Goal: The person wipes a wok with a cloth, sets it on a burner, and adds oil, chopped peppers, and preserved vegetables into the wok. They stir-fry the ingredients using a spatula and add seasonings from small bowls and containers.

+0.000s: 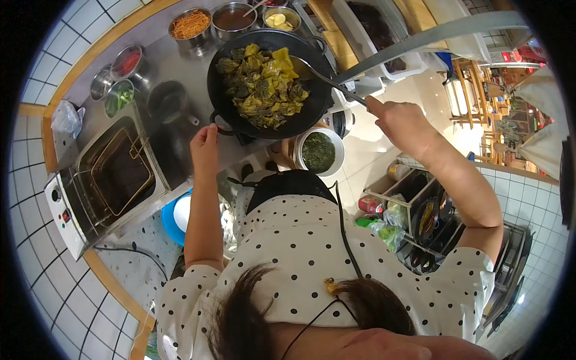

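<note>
A black wok (219, 90) on the counter holds a heap of chopped yellow-green leafy vegetables (264, 90), which look like pickled greens. My right hand (402, 125) is closed round the handle of a long metal ladle (336, 86). The ladle's rounded head rests at the right side of the greens, partly hidden by them. At the wok's near left edge, the fingers of my left hand (206, 144) are closed on its small loop handle (222, 125).
Steel bowls of orange shreds (191, 25), brown sauce (234, 18) and yellow slices (279, 22) line the back. A deep fryer (120, 168) stands left, beside a steel pot (168, 101). Below the wok is a white bucket (339, 157) of dark greens. A rack (414, 210) stands right.
</note>
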A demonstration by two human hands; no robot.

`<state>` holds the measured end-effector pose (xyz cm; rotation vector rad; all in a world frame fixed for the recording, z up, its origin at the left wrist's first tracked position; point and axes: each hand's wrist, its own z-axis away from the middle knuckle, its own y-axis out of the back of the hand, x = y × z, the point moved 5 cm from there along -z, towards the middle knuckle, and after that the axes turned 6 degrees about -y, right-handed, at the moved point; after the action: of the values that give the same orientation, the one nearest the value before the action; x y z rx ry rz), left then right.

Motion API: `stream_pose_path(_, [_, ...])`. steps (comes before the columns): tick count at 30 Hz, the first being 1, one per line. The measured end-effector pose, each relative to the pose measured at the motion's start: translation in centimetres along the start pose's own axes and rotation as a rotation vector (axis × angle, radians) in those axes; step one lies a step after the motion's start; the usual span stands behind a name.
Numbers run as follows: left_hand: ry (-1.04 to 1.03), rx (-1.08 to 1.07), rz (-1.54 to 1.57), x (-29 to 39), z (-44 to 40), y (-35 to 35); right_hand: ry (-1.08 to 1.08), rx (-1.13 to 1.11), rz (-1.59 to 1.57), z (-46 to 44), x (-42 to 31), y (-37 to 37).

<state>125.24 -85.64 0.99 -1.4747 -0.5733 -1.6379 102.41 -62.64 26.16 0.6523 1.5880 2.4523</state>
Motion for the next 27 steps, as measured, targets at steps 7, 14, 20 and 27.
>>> stream_pose_path(7, [-0.012, 0.004, 0.085, -0.4, -0.1, -0.1, 0.133, -0.097, 0.344, 1.1, -5.7, 3.0])
stream_pose_path(14, [0.015, 0.037, 0.101, 0.1, -0.1, 0.0, 0.097, -0.17, 0.331, -1.3, -4.3, 5.7])
stream_pose_path(20, [-0.006, 0.059, 0.067, -0.2, 0.0, -0.3, 0.085, -0.348, -0.286, -4.2, 3.7, 4.6])
stream_pose_path(27, [0.081, 0.061, 0.108, 0.5, 0.6, -1.4, -0.125, -0.77, -0.919, -5.1, 6.7, -4.2])
